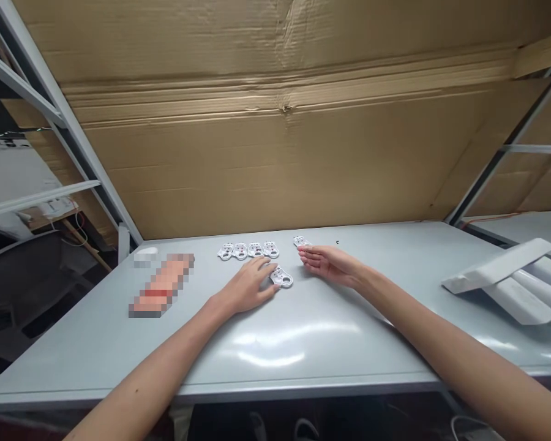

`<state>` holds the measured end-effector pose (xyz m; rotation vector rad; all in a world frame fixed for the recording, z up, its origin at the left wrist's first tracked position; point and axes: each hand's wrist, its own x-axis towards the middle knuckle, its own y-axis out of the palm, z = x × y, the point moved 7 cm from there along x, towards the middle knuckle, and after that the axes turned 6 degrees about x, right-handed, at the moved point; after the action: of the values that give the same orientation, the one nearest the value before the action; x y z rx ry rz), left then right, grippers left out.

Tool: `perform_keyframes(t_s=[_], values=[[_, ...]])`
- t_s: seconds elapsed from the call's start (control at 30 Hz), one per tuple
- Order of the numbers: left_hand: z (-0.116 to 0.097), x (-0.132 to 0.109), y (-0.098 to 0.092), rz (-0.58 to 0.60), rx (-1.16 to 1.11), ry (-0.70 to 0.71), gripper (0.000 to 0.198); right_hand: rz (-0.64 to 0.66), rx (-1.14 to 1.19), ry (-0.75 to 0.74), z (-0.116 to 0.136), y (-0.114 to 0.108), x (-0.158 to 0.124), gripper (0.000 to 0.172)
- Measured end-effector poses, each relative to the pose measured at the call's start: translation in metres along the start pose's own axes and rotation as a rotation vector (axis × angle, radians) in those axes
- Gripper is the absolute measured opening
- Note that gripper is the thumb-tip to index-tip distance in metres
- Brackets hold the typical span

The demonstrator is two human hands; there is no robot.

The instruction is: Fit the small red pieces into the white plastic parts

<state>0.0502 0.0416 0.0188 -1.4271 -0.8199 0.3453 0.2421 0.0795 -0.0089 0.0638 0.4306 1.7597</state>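
Note:
My left hand (pixel 251 285) rests low over the table, thumb and forefinger at the edges of a flat white animal-shaped piece (pixel 282 277) with a ring-like hole. To its right, my right hand (pixel 328 263) is turned sideways with its fingers together. Its fingertips meet the lower end of a similar white piece (pixel 299 241), and that end is hidden behind them. Beyond my left hand, several matching pieces (pixel 256 249) stand side by side in a row, with small dark and red marks on them.
On the grey-white table (pixel 349 343), a blurred-out orange-red item (pixel 163 285) lies left, near a small white object (pixel 146 252). White folded packaging (pixel 500 282) sits at the right. A cardboard wall (pixel 275 159) closes off the back, between metal frame posts (pixel 80 141).

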Motion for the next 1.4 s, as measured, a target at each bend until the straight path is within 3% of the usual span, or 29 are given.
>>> perform_keyframes(t_s=[0.27, 0.53, 0.7, 0.87, 0.97, 1.17, 1.4], values=[[0.003, 0.000, 0.001, -0.010, 0.016, -0.009, 0.039, 0.049, -0.014, -0.027, -0.001, 0.007, -0.003, 0.018], [0.000, 0.000, -0.002, -0.020, 0.002, 0.040, 0.039, 0.102, -0.195, -0.090, 0.003, 0.018, -0.010, 0.023], [0.000, -0.001, 0.000, -0.014, 0.001, 0.052, 0.043, 0.159, -0.546, -0.311, 0.010, 0.030, -0.011, 0.029], [0.007, 0.000, 0.001, -0.032, 0.026, 0.006, 0.043, 0.156, -0.865, -0.627, 0.014, 0.047, -0.020, 0.019], [0.008, 0.001, 0.002, -0.038, 0.009, 0.008, 0.038, 0.151, -1.004, -0.742, 0.010, 0.053, -0.024, 0.017], [0.008, 0.000, 0.003, -0.067, -0.038, 0.020, 0.037, 0.172, -1.143, -0.769, 0.001, 0.056, -0.021, 0.018], [0.007, 0.001, 0.001, -0.028, -0.022, 0.012, 0.035, 0.189, -1.158, -0.756, 0.014, 0.057, -0.027, 0.019]])
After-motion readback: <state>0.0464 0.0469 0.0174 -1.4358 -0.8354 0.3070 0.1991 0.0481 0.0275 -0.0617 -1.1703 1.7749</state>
